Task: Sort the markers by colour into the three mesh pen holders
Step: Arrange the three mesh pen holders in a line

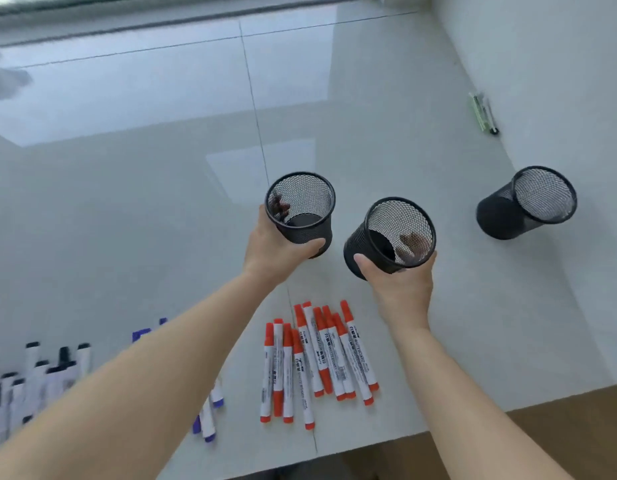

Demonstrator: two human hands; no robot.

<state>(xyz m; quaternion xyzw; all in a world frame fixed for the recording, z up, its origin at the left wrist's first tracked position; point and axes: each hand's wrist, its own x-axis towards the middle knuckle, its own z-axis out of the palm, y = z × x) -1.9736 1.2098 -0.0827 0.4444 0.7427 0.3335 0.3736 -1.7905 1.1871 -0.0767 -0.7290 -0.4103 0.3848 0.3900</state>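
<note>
Up above the pale counter [161, 188], each hand grips one black mesh pen holder. The left hand [275, 251] wraps around the left holder [301, 211], thumb across its near side and fingers visible through the mesh on the far-left wall. The right hand [400, 282] clasps the middle holder [390, 233] from below and behind, thumb on its left wall, fingers showing through the mesh on the right; this holder tilts so its mouth faces the camera. Both held holders look empty (only fingers show through them). The third holder [527, 202] is to the right near the wall, well apart from either hand, its open mouth tipped toward the camera; whether it stands or lies on its side is hard to tell.

Below the hands, between the two forearms, the red markers [317, 362] lie in a loose bunch on the counter near its front edge. The blue markers [210, 414] peek out from under the left forearm, and the black markers [33, 375] lie further left, blurred. A few pens [483, 114] lie by the wall at the far right.
</note>
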